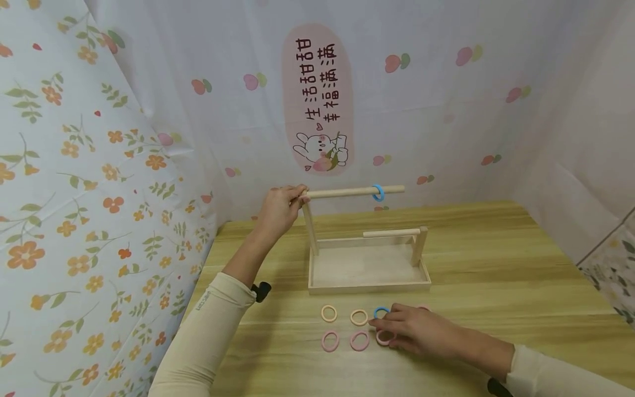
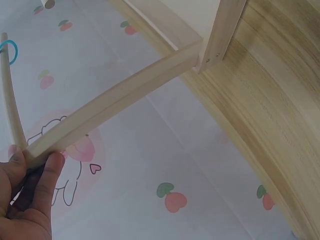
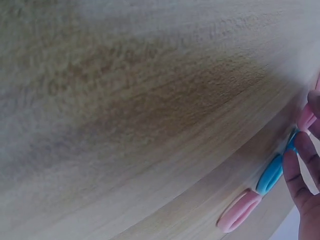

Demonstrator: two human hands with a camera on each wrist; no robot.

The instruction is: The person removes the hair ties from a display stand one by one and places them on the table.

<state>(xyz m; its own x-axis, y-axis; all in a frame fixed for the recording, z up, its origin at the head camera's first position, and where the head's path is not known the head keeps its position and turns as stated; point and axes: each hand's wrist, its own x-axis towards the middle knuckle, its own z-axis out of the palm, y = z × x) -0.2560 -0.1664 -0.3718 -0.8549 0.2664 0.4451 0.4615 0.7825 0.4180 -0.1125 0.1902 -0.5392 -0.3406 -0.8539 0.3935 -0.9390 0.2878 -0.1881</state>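
My left hand (image 1: 281, 209) grips the top of the upright post on a pale wooden stand (image 1: 369, 288), where the upper rod (image 1: 342, 193) joins it. A blue ring (image 1: 378, 192) hangs on that rod, toward its free right end. My right hand (image 1: 421, 331) is down at the tabletop, thumb and fingers around a pink ring (image 1: 385, 338); in the right wrist view this pink ring (image 3: 306, 118) shows between thumb and fingertip. Just behind it lies another blue ring (image 1: 381, 312), partly covered by the fingers.
Two yellow rings (image 1: 329, 314) and two more pink rings (image 1: 330, 341) lie left of my right hand. Another pink ring (image 1: 424, 309) peeks out behind it. The stand's lower rod (image 1: 392, 233) carries no ring. A printed curtain (image 1: 238, 121) hangs behind the table.
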